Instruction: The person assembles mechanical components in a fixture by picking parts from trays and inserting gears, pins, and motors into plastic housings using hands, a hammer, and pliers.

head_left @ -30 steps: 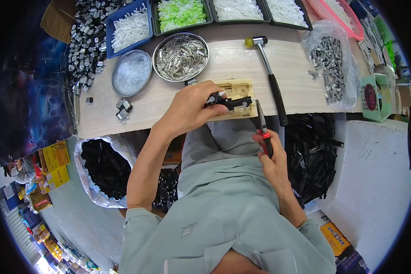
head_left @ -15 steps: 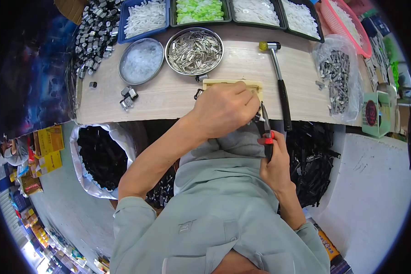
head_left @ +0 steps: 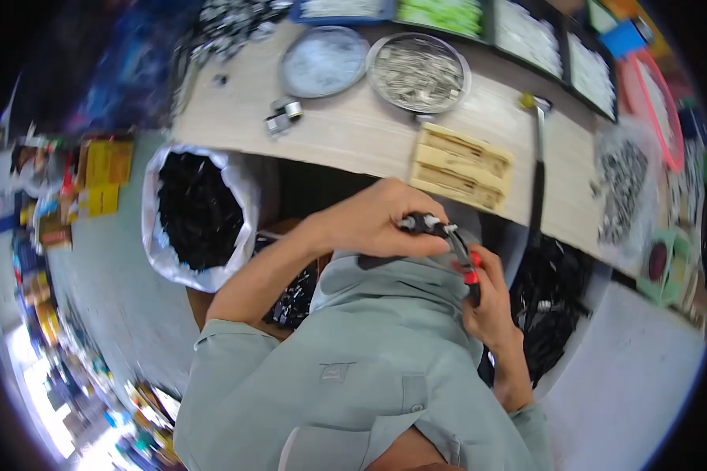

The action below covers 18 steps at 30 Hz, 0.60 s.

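My left hand (head_left: 377, 220) is closed around a small black part (head_left: 423, 224) with pale tips, in front of my lap. My right hand (head_left: 491, 302) grips pliers (head_left: 465, 263) with red and black handles. Their jaws point up and left, close beside the black part; whether they touch it I cannot tell. Just beyond my hands, at the table's front edge, lies a cream-coloured fixture (head_left: 462, 166) with moulded slots.
On the table (head_left: 353, 145) are a hammer (head_left: 539, 165), a bowl of metal pins (head_left: 418, 72), a lidded-looking dish (head_left: 324, 63) and a bag of metal pieces (head_left: 624, 188). Trays (head_left: 526, 35) line the back. A white sack (head_left: 251, 212) of black parts stands left below.
My left hand has drawn back from the fixture toward my lap, bringing the black part into sight. The pliers moved back with it. The camera view has turned and shifted.
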Each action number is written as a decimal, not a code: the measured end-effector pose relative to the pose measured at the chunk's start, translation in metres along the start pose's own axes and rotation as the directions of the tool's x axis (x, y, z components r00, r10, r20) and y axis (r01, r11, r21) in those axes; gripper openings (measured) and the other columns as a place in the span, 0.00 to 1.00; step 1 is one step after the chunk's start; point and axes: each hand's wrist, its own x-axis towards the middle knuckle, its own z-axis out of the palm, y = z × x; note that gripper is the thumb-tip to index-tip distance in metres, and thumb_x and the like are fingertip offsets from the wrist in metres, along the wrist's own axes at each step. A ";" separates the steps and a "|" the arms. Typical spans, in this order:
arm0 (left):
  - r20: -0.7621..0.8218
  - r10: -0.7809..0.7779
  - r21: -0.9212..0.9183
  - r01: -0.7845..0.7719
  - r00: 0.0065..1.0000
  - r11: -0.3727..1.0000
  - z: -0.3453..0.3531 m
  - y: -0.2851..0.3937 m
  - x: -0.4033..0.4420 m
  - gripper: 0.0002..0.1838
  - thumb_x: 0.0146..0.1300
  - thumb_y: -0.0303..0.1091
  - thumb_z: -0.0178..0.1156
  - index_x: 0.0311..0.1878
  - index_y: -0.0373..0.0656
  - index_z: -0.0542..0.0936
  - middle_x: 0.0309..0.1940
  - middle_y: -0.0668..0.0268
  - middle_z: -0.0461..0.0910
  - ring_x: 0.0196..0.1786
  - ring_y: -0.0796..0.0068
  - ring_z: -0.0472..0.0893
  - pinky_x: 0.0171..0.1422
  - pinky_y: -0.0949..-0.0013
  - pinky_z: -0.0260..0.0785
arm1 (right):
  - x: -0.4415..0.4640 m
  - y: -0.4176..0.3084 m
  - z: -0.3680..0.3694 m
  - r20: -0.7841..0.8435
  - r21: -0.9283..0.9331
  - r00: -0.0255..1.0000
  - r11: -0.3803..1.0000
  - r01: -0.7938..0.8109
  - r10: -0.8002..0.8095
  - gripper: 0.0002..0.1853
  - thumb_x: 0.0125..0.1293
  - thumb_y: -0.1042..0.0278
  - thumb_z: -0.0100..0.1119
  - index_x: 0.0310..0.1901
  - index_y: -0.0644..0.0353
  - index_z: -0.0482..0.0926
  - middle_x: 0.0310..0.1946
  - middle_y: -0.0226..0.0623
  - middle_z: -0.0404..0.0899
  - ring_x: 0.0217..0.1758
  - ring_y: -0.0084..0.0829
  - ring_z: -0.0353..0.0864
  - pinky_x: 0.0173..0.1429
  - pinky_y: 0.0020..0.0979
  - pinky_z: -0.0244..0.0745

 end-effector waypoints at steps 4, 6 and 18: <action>-0.401 0.052 0.376 0.113 0.914 0.920 0.014 -0.038 -0.065 0.12 0.63 0.33 0.70 0.43 0.37 0.79 0.35 0.56 0.81 0.38 0.55 0.81 0.43 0.57 0.73 | 0.008 0.022 -0.015 -0.434 -0.127 0.897 0.980 -0.153 0.084 0.25 0.53 0.91 0.48 0.55 0.71 0.76 0.57 0.51 0.77 0.63 0.49 0.76 0.69 0.40 0.69; -0.536 -0.148 0.393 0.401 0.831 0.827 0.020 -0.077 -0.113 0.12 0.63 0.32 0.67 0.43 0.36 0.77 0.36 0.53 0.81 0.41 0.55 0.83 0.44 0.55 0.75 | 0.011 0.059 -0.045 -0.511 -0.261 0.853 0.927 -0.268 0.103 0.15 0.67 0.83 0.52 0.54 0.71 0.77 0.53 0.51 0.77 0.58 0.47 0.78 0.65 0.38 0.71; -0.901 -0.056 0.425 0.901 0.430 0.084 0.115 -0.208 -0.244 0.22 0.55 0.27 0.65 0.55 0.39 0.76 0.43 0.55 0.78 0.50 0.56 0.78 0.55 0.55 0.72 | 0.071 0.173 -0.102 -0.540 -0.522 0.836 0.739 -0.425 0.100 0.25 0.76 0.54 0.59 0.57 0.73 0.78 0.55 0.59 0.75 0.60 0.55 0.76 0.62 0.45 0.72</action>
